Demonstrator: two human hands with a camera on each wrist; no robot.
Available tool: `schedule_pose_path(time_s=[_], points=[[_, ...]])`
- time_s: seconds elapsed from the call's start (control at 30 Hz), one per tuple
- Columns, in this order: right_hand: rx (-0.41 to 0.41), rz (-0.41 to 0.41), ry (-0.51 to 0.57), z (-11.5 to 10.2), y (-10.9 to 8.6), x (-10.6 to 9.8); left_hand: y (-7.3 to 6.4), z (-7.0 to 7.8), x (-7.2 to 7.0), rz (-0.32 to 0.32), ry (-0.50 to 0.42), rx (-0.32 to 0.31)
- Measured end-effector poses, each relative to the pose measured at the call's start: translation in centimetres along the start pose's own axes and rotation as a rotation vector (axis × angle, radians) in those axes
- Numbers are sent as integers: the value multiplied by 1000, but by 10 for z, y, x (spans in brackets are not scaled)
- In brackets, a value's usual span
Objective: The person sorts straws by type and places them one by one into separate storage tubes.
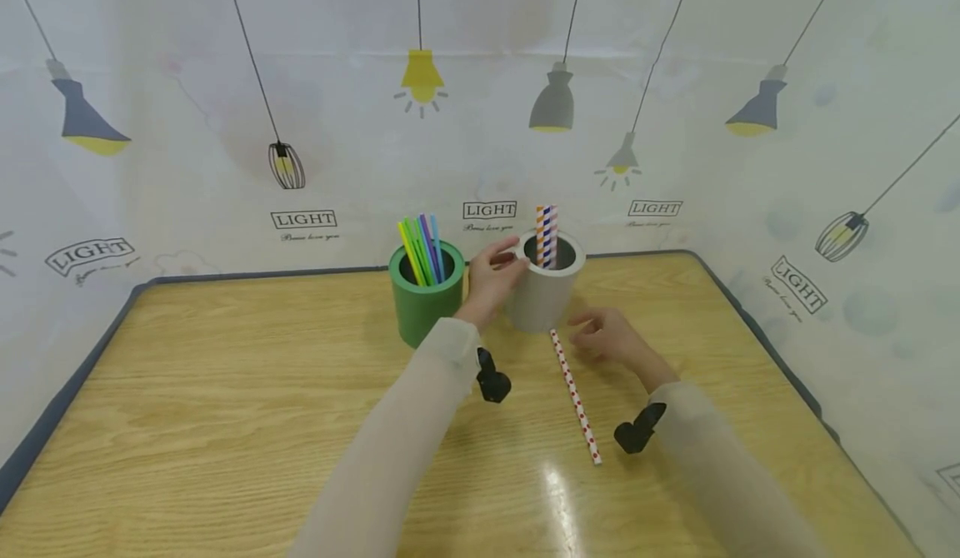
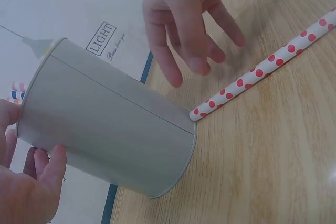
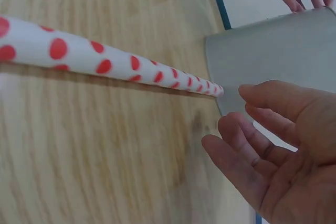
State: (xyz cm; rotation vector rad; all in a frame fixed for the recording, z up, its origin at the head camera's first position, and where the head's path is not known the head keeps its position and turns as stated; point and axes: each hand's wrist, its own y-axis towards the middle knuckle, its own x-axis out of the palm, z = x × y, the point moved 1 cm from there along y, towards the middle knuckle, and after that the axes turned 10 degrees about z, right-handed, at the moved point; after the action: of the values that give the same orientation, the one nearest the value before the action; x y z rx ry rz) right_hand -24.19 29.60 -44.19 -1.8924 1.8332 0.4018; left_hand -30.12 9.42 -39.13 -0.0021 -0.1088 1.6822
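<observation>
My left hand [image 1: 493, 279] holds the grey container [image 1: 540, 296] at its left side near the rim. In the left wrist view, fingertips [image 2: 56, 163] press the container's wall [image 2: 110, 124]. Orange, blue and pink striped paper straws [image 1: 547, 237] stand upright inside it. A white paper straw with red dots [image 1: 576, 397] lies on the table, its far end right at the container's base. Just right of that straw, my right hand [image 1: 609, 340] hovers with loosely bent fingers and nothing between them; the right wrist view shows its thumb and fingers apart.
Left of my left hand stands a green container [image 1: 426, 312] with several yellow, green, blue and purple straws [image 1: 422, 250]. The wooden table [image 1: 225, 400] ends at a dark blue edge [image 1: 262, 276] against a white backdrop [image 1: 352, 125] printed with lamps, close behind both containers.
</observation>
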Motion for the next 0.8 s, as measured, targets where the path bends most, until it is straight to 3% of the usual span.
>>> schedule_pose_path(time_s=[0.17,0.43,0.8], points=[[51,3,34,4,0,12,0,0,1,6,-10,0],[150,55,-3,4,1,26,-1,0,1,14,-19,-3],[144,81,20,2,2,35,1,0,1,2,-32,-20]])
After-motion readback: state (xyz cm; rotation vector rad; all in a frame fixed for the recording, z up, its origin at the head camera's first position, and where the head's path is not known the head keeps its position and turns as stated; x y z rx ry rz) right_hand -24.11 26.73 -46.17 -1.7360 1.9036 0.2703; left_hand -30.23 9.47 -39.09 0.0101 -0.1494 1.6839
